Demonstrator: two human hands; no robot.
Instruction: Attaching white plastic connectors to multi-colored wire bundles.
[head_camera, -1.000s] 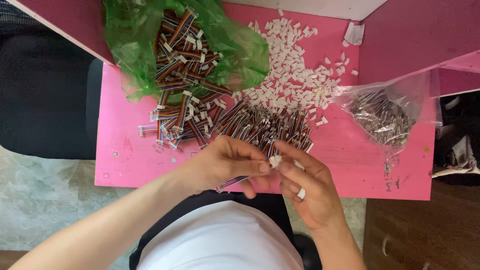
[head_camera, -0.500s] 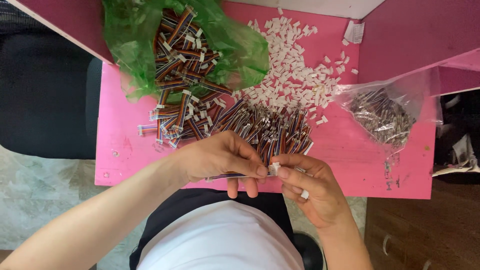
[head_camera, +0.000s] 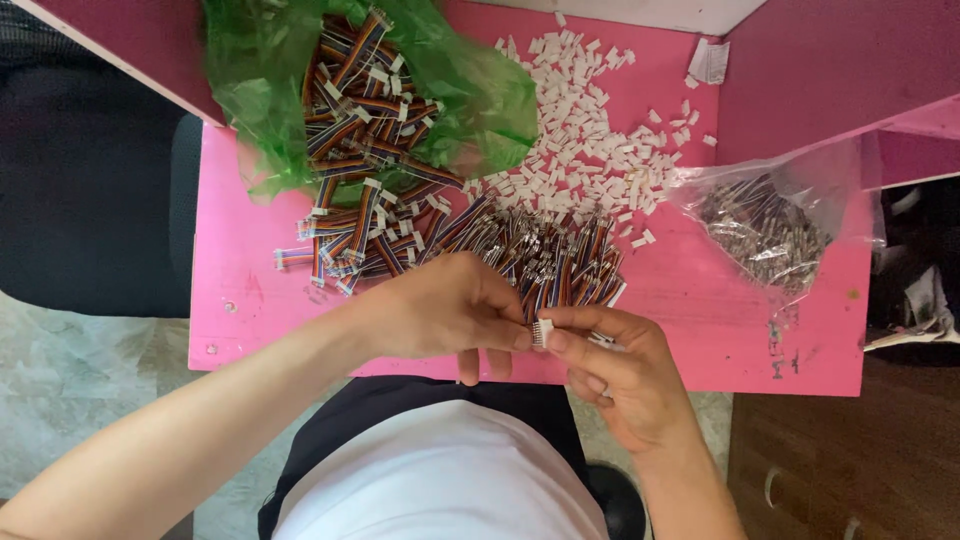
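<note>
My left hand (head_camera: 450, 312) and my right hand (head_camera: 617, 372) meet over the front edge of the pink table (head_camera: 250, 300). Pinched between the fingertips of both hands is a small white connector (head_camera: 541, 332); the wires joined to it are hidden under my left hand. Just beyond my fingers lies a heap of short multicoloured ribbon wires (head_camera: 560, 262). Farther back a pile of loose white connector housings (head_camera: 590, 150) is spread across the table.
A green plastic bag (head_camera: 290, 90) at the back left spills finished ribbon cables with white ends (head_camera: 365, 130). A clear bag of wires (head_camera: 770, 225) lies at the right. Pink walls rise at the back corners. A dark chair stands to the left.
My hands have shifted slightly right and closer together, and the fingertips have closed on the white connector. The piles on the table have stayed put.
</note>
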